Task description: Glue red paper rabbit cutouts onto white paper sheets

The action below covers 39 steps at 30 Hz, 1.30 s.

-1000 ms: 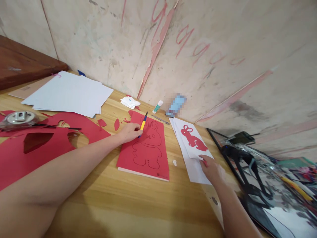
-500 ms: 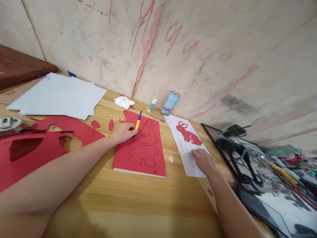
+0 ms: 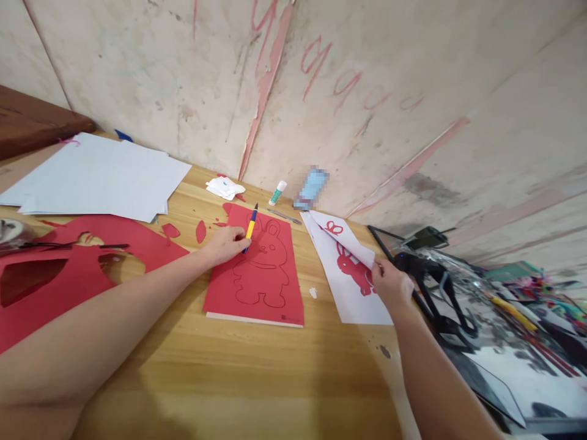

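My left hand (image 3: 227,243) rests on a red sheet (image 3: 261,281) with a rabbit outline drawn on it and holds a blue and yellow pen (image 3: 250,227) tip down. My right hand (image 3: 391,282) pinches the corner of the top white sheet (image 3: 351,241) of a small stack and lifts it. The raised sheet curls up and leaves a red rabbit cut-out (image 3: 352,271) showing on the white sheet (image 3: 355,302) beneath.
A glue stick (image 3: 277,192), a crumpled tissue (image 3: 224,187) and a thin metal tool (image 3: 284,216) lie near the wall. White sheets (image 3: 98,177) and cut red paper (image 3: 50,269) cover the left of the wooden table (image 3: 238,379). A black stand (image 3: 431,287) stands off the right edge.
My right hand has closed on the top white sheet's corner and lifted it, curling it up off the stack. My left hand and the pen have stayed put.
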{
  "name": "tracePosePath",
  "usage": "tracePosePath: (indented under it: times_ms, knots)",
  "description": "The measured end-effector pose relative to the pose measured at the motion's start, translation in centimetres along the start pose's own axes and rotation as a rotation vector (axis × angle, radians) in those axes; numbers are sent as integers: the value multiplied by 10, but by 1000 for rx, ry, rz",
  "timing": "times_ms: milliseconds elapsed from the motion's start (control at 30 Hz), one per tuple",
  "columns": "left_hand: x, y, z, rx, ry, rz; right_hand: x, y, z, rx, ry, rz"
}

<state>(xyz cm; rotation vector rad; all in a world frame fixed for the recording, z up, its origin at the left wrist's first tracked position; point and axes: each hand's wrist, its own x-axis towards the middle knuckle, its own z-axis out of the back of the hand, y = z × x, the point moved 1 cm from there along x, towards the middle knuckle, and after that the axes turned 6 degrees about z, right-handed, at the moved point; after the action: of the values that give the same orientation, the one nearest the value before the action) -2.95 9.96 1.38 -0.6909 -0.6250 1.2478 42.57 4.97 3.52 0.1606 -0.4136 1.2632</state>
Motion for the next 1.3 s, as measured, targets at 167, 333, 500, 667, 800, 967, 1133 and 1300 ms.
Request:
tracePosePath:
  times_ms: [167, 333, 500, 667, 800, 967, 1133, 1300]
  knots:
    - [0, -1, 0, -6, 2, 2, -8, -5, -6, 71, -9, -87]
    - [0, -2, 1, 25, -8, 28, -17, -21, -20, 129, 63, -84]
    - [-1, -3, 2, 21, 6, 16, -34, -36, -39, 137, 189, 9]
    - [-2, -4, 3, 19, 1, 12, -39, -49, -54, 80, 191, 56]
    - [-3, -5, 3, 7, 9, 19, -36, -54, -53, 83, 268, 82]
    - [-2, -7, 4, 20, 22, 55, -40, -63, -36, 213, 372, 66]
    - [-1, -5, 4, 28, 30, 45, -57, -75, -15, 275, 453, 158]
    - [1, -1, 3, 23, 32, 44, -78, -77, -1, 194, 437, 411]
